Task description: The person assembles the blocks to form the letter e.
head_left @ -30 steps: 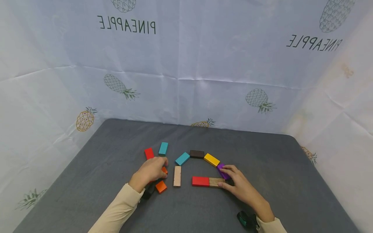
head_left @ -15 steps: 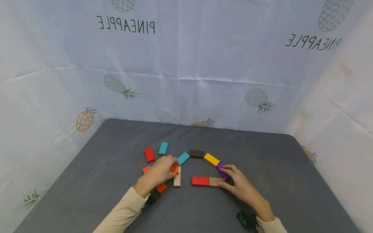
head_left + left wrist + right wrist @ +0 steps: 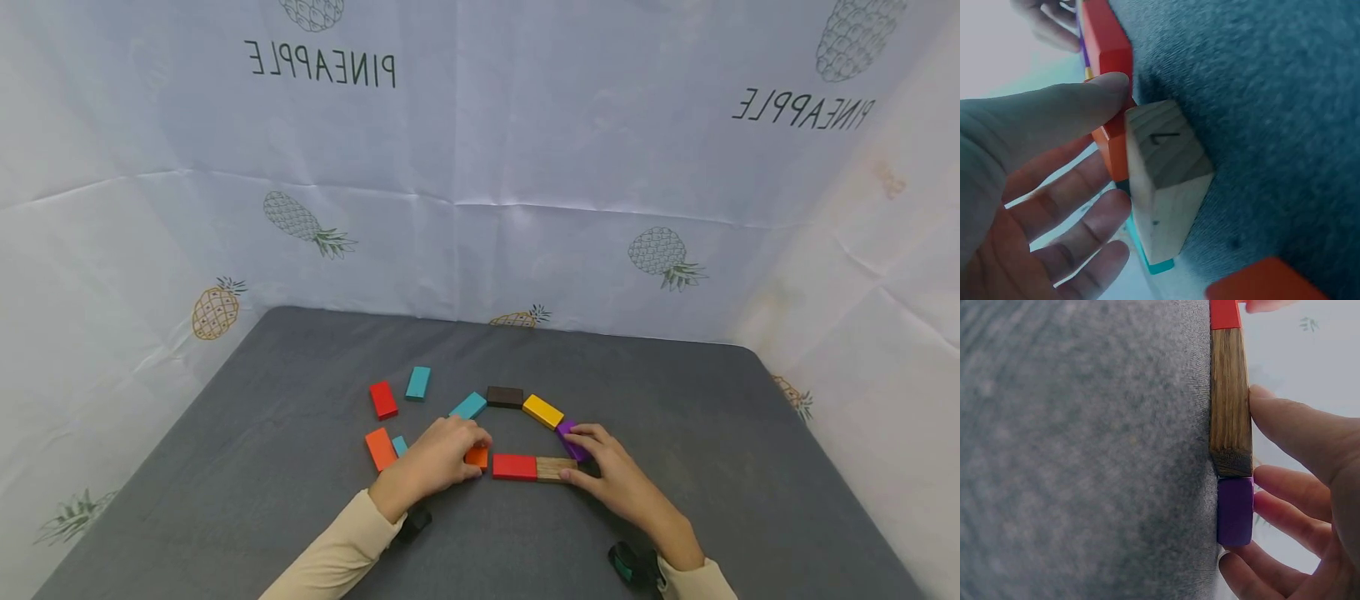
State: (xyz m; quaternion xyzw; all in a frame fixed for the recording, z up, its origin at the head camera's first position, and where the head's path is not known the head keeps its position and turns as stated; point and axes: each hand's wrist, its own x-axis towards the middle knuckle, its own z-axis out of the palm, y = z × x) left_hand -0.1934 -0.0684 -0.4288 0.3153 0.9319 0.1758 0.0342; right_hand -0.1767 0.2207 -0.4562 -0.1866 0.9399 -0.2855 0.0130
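My left hand (image 3: pixel 435 458) pinches an orange block (image 3: pixel 476 457) between thumb and fingers, right at the left end of a red block (image 3: pixel 514 467). In the left wrist view, a pale wooden block (image 3: pixel 1169 181) stands beside the orange one; the hand hides it in the head view. My right hand (image 3: pixel 617 473) rests at the corner where a brown wooden block (image 3: pixel 1230 394) meets a purple block (image 3: pixel 1235 511). Its thumb touches the brown block and its slightly bent fingers touch the purple one. A yellow block (image 3: pixel 543 410), dark brown block (image 3: pixel 505 397) and teal block (image 3: pixel 469 406) continue the curve.
Loose at the left lie a red block (image 3: pixel 383 401), a teal block (image 3: pixel 417 383), another orange block (image 3: pixel 381 448) and a partly hidden teal block (image 3: pixel 400 446). The grey table (image 3: pixel 712 417) meets a pineapple-print cloth (image 3: pixel 525 250) behind. Black wrist devices hang under both wrists.
My left hand has moved right, carrying the orange block from the loose pieces, past the pale wooden block, to the red block. My right hand has stayed in place.
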